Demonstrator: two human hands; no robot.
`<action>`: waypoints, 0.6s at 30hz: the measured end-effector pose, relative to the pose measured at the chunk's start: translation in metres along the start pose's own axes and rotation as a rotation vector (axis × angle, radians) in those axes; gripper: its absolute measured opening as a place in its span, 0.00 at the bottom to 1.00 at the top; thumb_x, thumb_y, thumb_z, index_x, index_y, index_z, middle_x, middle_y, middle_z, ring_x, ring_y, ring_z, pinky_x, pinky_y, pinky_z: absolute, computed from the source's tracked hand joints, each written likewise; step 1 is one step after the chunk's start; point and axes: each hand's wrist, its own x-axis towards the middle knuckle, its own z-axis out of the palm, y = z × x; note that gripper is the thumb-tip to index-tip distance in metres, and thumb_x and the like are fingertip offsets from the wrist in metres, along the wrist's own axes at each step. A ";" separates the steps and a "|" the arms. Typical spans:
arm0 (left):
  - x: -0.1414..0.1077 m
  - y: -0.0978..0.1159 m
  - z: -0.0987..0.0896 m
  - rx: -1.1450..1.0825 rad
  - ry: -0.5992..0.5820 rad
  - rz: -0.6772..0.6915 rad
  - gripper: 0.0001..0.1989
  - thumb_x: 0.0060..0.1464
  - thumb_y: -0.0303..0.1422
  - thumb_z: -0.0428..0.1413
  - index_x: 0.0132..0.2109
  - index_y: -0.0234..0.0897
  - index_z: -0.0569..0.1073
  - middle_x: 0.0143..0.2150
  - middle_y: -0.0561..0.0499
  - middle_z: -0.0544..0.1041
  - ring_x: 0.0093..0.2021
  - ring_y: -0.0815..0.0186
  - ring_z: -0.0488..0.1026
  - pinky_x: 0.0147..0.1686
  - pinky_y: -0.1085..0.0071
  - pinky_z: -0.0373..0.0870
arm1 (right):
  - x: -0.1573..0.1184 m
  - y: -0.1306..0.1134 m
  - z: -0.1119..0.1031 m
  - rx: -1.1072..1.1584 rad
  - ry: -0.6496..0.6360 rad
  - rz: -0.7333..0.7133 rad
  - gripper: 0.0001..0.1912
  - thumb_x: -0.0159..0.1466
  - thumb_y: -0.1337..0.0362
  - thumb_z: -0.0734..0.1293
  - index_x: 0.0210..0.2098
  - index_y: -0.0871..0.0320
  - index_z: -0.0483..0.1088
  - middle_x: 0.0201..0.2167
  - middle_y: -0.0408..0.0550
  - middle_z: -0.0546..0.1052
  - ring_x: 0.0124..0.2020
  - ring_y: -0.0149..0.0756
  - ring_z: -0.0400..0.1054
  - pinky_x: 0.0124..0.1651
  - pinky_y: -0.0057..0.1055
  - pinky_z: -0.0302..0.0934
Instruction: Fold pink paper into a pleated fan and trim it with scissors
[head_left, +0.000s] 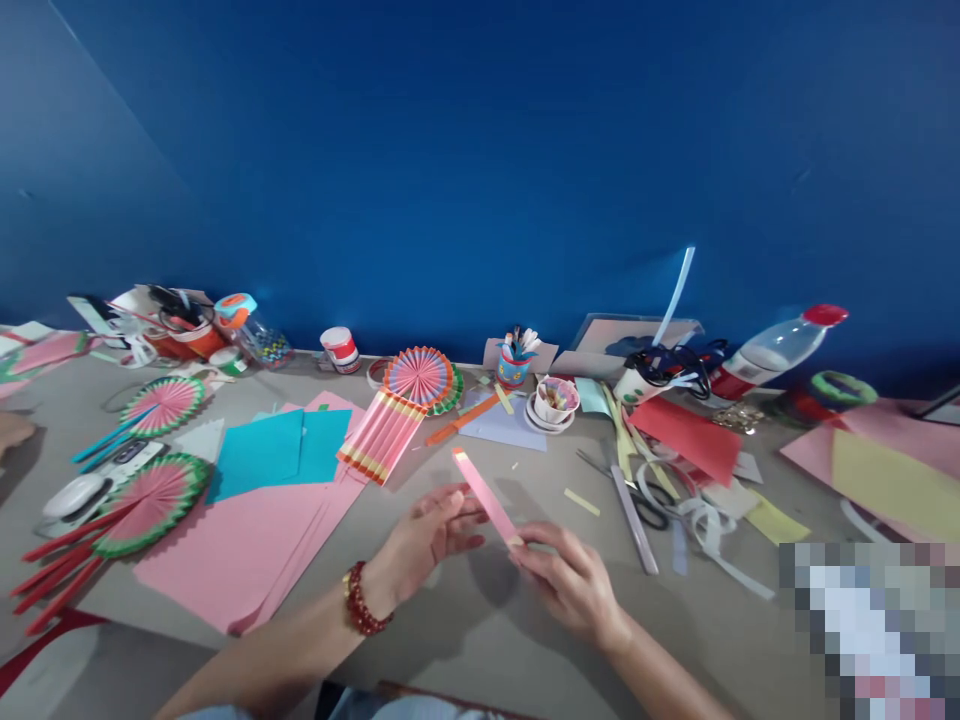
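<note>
From my end I see the pink strip (486,492) aslant above the worktop (712,635), near the middle of its front edge. The right hand (574,580) pinches its near end; its long axis runs away and leftward, toward the back edge. The left hand (427,540), fingers loosely spread, is nearer the strip's middle; contact I cannot tell.
</note>
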 end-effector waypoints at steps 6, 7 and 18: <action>0.005 -0.009 0.016 0.011 0.040 0.171 0.13 0.55 0.39 0.64 0.41 0.35 0.74 0.38 0.47 0.79 0.39 0.64 0.76 0.39 0.70 0.71 | -0.008 -0.004 0.010 -0.075 -0.138 -0.141 0.18 0.66 0.69 0.65 0.54 0.49 0.71 0.42 0.50 0.82 0.42 0.39 0.77 0.45 0.34 0.73; 0.006 -0.009 0.016 -0.020 0.020 0.173 0.13 0.55 0.38 0.64 0.41 0.35 0.74 0.36 0.48 0.79 0.37 0.65 0.76 0.38 0.71 0.71 | -0.008 -0.006 0.010 -0.065 -0.138 -0.148 0.19 0.65 0.68 0.66 0.56 0.50 0.70 0.42 0.50 0.82 0.43 0.39 0.77 0.47 0.34 0.72; -0.001 -0.005 0.021 -0.176 -0.077 -0.058 0.10 0.55 0.35 0.62 0.41 0.34 0.72 0.30 0.51 0.74 0.26 0.71 0.70 0.28 0.73 0.69 | 0.020 0.003 0.001 0.553 -0.058 0.684 0.16 0.67 0.54 0.65 0.49 0.57 0.71 0.39 0.52 0.78 0.32 0.35 0.73 0.35 0.30 0.70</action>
